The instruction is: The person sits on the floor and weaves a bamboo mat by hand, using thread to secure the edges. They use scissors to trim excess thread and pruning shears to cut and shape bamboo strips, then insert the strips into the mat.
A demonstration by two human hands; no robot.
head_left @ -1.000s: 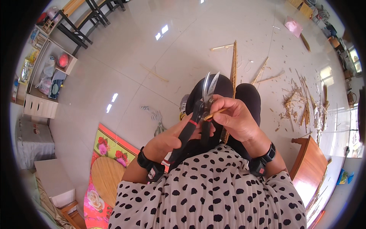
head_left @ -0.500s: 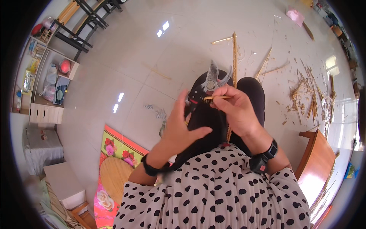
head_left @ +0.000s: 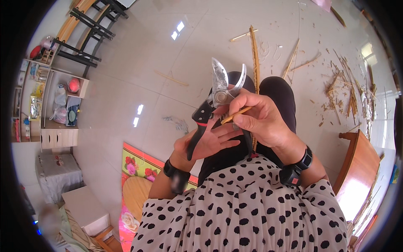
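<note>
Pruning shears (head_left: 220,96) with black handles and a red band stand above my lap, blades spread and pointing away from me. My left hand (head_left: 205,145) is palm up under them, fingers stretched out and apart; one handle lies across its palm. Between thumb and forefinger of my right hand (head_left: 262,119) is pinched a short yellowish stick (head_left: 236,115), close to the shears' spring. The other right fingers are partly hidden behind the shears near the pivot. A long brown stalk (head_left: 255,59) runs between my knees out over the floor.
Split stalks and chips (head_left: 344,92) lie scattered on the tiled floor at right. A wooden piece of furniture (head_left: 354,168) stands near my right arm. On the left are a floral mat (head_left: 142,161) with a round wooden board (head_left: 136,195), and shelves (head_left: 61,130).
The shears have come up and toward the left, turning slightly. My left hand has turned palm up beneath the handle. My right hand still pinches the short stick.
</note>
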